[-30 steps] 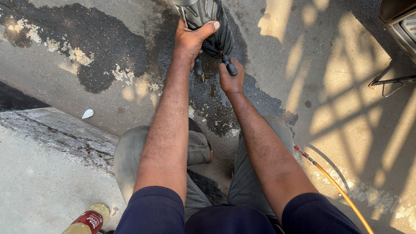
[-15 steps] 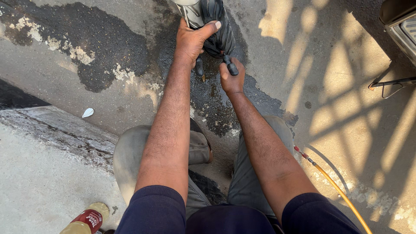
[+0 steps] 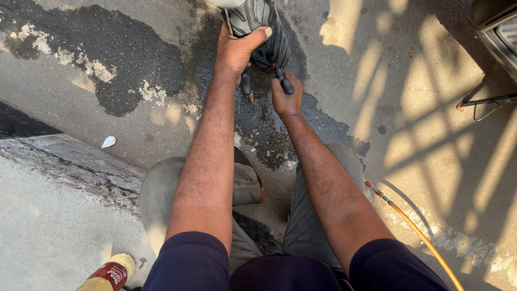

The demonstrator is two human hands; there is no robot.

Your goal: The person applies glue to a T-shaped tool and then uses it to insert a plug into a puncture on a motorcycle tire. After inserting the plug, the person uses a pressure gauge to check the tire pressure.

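A black rubber tyre (image 3: 269, 27) stands on wet asphalt at the top centre, cut off by the frame's top edge. My left hand (image 3: 237, 51) grips its left side, thumb laid across the tread. Just below it, my right hand (image 3: 284, 97) is closed around a black tool handle (image 3: 285, 83) whose tip points up against the tyre's lower part. A small dark piece (image 3: 246, 84) hangs between the two hands; what it is cannot be told. Both forearms reach forward over my bent knees in grey trousers (image 3: 161, 188).
A raised concrete kerb (image 3: 70, 167) runs across the left. A bottle with a red label (image 3: 107, 276) lies at the bottom left. An orange hose (image 3: 420, 237) trails at the right. A metal stand (image 3: 484, 102) and part of a vehicle (image 3: 498, 27) sit at the top right.
The view has shifted slightly, so the tyre sits higher in the frame. Both hands keep the same hold on the tyre and the tool.
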